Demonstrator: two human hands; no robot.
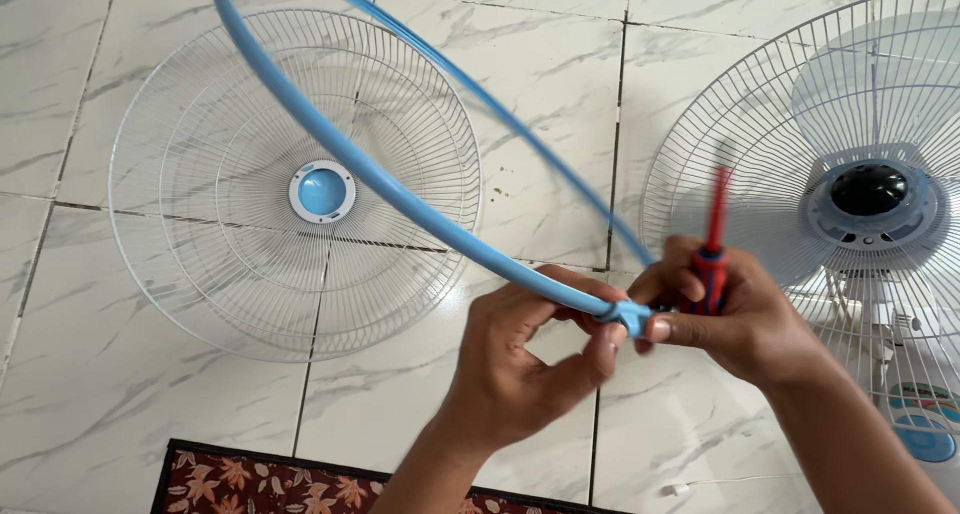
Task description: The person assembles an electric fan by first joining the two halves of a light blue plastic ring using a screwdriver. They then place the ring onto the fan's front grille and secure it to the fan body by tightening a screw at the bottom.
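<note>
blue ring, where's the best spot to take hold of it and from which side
Judging by its pose, the blue ring is best gripped at the clasp end nearest the person, where the left hand pinches it now, coming from below. The thin band arcs up and away unsupported, so a grip near the clasp steadies it. The right hand, holding a red screwdriver, meets it there.

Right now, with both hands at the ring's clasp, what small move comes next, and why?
Probably bring the screwdriver tip down to the clasp. The left hand pinches the blue ring at that joint, while the right hand holds the red and blue screwdriver with its shaft pointing up, away from the clasp. Whether a screw sits there cannot be seen.
</note>
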